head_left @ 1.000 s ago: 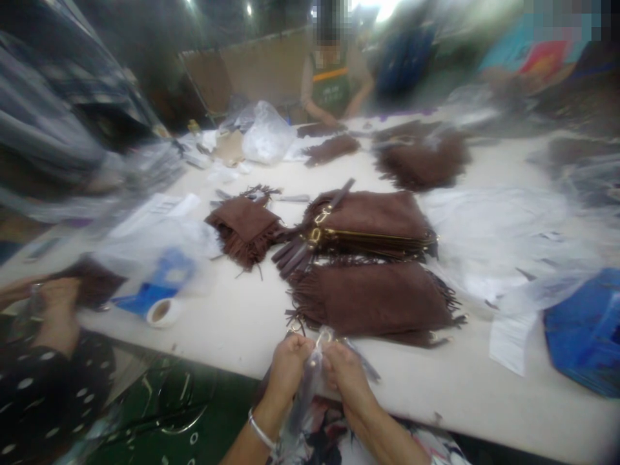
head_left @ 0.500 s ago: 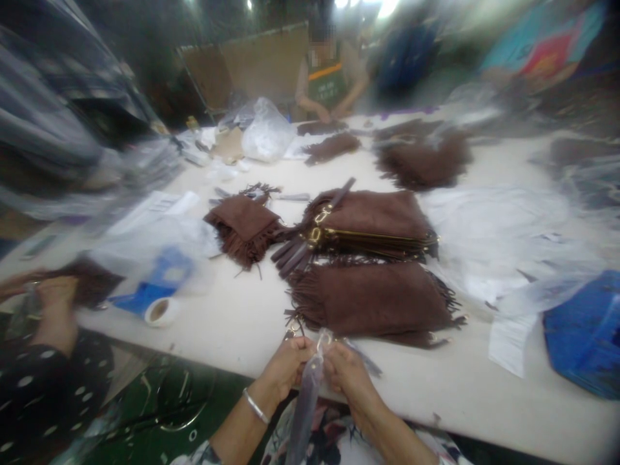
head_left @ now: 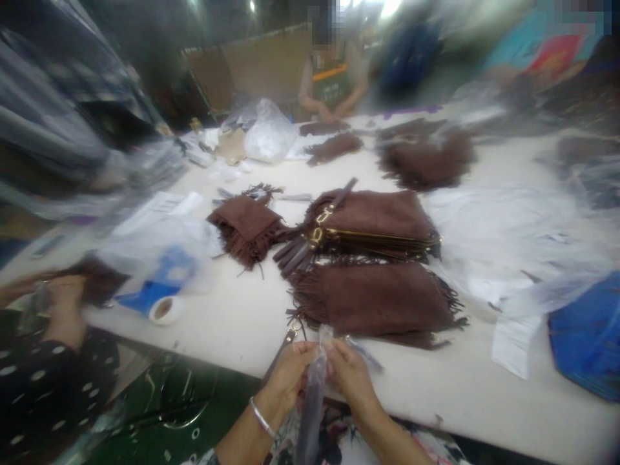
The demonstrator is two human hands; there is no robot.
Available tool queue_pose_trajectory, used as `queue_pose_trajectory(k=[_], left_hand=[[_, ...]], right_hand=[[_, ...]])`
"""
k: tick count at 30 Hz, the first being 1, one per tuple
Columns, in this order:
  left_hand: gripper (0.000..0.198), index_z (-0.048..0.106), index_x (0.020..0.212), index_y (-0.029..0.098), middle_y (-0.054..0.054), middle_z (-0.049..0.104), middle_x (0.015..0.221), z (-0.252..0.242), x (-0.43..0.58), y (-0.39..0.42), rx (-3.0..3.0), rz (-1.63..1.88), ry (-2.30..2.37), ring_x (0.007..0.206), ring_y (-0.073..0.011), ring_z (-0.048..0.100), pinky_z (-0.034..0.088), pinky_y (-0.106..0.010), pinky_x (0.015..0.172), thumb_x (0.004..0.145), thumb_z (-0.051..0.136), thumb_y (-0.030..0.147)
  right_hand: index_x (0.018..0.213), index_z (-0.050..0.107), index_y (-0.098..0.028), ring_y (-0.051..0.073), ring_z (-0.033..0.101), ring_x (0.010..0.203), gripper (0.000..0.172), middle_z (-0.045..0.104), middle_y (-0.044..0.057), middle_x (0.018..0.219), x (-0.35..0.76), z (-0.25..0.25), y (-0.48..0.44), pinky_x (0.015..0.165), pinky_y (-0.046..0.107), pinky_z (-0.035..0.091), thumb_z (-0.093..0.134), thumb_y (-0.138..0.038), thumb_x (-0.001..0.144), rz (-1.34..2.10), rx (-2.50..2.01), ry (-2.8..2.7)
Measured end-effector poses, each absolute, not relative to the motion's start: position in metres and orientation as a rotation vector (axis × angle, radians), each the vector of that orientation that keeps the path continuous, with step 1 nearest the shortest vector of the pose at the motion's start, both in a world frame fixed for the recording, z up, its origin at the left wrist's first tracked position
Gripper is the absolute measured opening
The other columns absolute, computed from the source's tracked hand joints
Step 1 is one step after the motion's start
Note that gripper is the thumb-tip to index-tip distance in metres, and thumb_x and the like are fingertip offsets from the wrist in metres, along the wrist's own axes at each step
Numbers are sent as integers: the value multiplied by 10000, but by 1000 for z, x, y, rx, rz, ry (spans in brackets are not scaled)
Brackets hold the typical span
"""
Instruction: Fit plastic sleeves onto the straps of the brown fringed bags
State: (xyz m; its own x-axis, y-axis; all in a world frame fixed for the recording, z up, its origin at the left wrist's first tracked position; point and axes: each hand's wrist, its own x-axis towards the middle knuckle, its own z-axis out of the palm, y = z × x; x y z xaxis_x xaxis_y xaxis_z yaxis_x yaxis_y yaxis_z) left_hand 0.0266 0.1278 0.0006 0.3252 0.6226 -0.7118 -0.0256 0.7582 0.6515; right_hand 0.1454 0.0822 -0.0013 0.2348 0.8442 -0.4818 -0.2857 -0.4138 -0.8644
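Note:
A dark strap in clear plastic wrap [head_left: 312, 403] hangs down from between my hands at the table's front edge. My left hand [head_left: 291, 367], with a silver bangle on its wrist, pinches the upper end of the wrap from the left. From the right, my right hand [head_left: 347, 371] pinches the same end, its fingertips close to those of my left hand. Just beyond lies a brown fringed bag [head_left: 382, 300]. Behind it is a stack of brown bags [head_left: 382, 219] with gold zippers and rings. A second dark strap [head_left: 279, 352] runs beside my left hand.
Folded brown fringed pieces [head_left: 247, 223] and a tape roll [head_left: 165, 310] lie to the left. A blue bundle [head_left: 588, 336] and plastic sheets [head_left: 504, 232] are at the right. Another person's hand [head_left: 68, 290] works at the far left; a person [head_left: 332, 84] stands across the table.
The metal ring between my fingertips no longer shows, and the dark strap beside my left hand has come into clearer view. The whole view has shifted slightly.

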Motion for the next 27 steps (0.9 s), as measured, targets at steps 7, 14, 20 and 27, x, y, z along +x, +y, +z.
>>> queue_pose_trajectory(k=[7,14,20,27], left_hand=[[304,606,754,131,-45,644,569,3,28,122,664,436,1221,435,-109,528,401,-220,457,714,686,422],[286,571,742,141,-31,627,534,3,31,119,694,471,1257,415,-117,518,380,-221,431,689,698,392],[291,539,754,166,0,608,524,1,31,119,661,502,1254,429,-126,536,403,-233,459,646,738,348],[247,587,693,126,-38,619,531,16,40,116,635,481,1106,436,-116,530,383,-214,450,678,699,344]], right_hand=[[631,535,-205,66,315,298,480,419,-83,381,148,3,82,319,186,243,570,-675,722,1489,-1444,-535],[656,553,-200,64,304,296,488,404,-90,366,151,6,81,314,180,241,577,-684,715,1527,-1403,-528],[682,543,-197,59,316,316,463,380,-99,381,152,7,79,317,166,234,597,-654,733,1595,-1324,-462],[778,575,-184,59,311,327,449,371,-105,383,153,-1,76,317,158,219,616,-630,737,1655,-1282,-434]])
